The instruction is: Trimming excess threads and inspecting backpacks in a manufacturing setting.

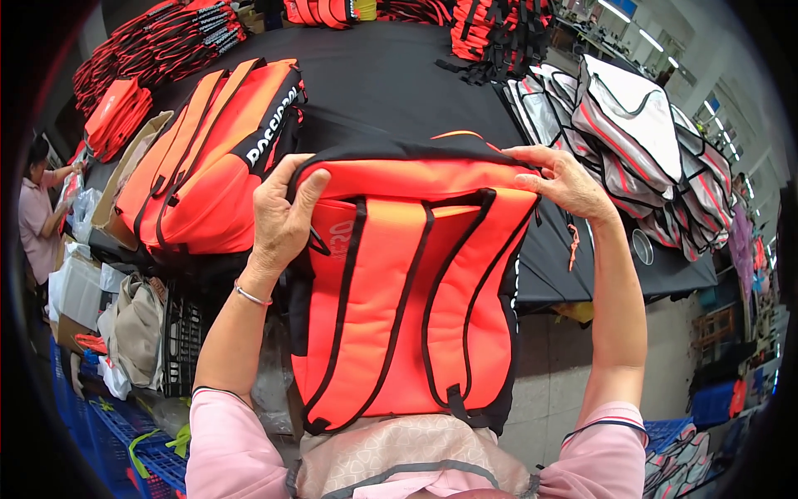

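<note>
An orange backpack with black edging (pixel 391 308) stands upright against my body, its two shoulder straps facing me. My left hand (pixel 283 208) grips its top left corner, thumb on the near side and fingers hidden behind. At the top right corner my right hand (pixel 561 179) pinches the upper edge between thumb and fingers. Between the two hands the orange top band is pulled fairly straight. Part of the black far side shows above that band. Left of it, a second orange backpack (pixel 212 158) lies on the black-covered table (pixel 374 79).
White and grey bag pieces with black edging (pixel 632 133) are heaped at the table's right. Stacked orange and black pieces (pixel 158 50) lie far left, and strapped ones (pixel 499 33) at the back. Blue crates (pixel 108 424) and boxes stand lower left. Another person (pixel 41 208) works at far left.
</note>
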Tool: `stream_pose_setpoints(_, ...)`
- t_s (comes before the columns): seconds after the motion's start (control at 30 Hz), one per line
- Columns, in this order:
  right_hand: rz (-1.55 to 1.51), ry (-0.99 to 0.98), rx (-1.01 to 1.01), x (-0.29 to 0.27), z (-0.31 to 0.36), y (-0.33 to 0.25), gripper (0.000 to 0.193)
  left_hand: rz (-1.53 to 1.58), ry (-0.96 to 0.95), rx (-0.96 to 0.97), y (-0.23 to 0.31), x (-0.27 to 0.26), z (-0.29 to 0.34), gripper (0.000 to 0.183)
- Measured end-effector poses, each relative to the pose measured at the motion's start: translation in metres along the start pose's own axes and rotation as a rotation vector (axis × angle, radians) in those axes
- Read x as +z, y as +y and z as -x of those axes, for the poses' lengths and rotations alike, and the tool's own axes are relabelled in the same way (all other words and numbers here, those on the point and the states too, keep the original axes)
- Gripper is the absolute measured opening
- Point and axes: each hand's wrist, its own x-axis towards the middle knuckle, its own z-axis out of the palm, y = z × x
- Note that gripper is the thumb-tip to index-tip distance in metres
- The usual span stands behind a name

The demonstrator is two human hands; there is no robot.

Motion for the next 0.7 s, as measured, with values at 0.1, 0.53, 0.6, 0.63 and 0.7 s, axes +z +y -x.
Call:
stream_pose_setpoints(0.1,-0.074,0.095,-0.041,0.016,-0.004,0.014,0.045,-0.113,0.034,-0.055,-0.012,-0.001,-0.003,0.029)
stream_pose_setpoints(0.53,0.289,0.408,-0.192,0.010,-0.082,0.019,0.030,-0.260,0.082,-0.288,-0.094,-0.003,-0.078,0.050)
stream_pose_setpoints(0.6,0.244,0.458,-0.142,0.015,-0.117,0.061,0.028,-0.361,0.189,-0.161,-0.129,0.019,-0.084,0.044)
stream_pose_setpoints(0.63,0.370,0.479,-0.121,0.032,-0.128,0.078,0.027,-0.473,0.152,-0.101,-0.151,0.021,-0.076,0.033)
stream_pose_setpoints(0.7,0.574,0.345,0.046,0.076,-0.127,0.127,0.029,-0.976,-0.102,0.075,-0.165,0.037,-0.042,0.036)
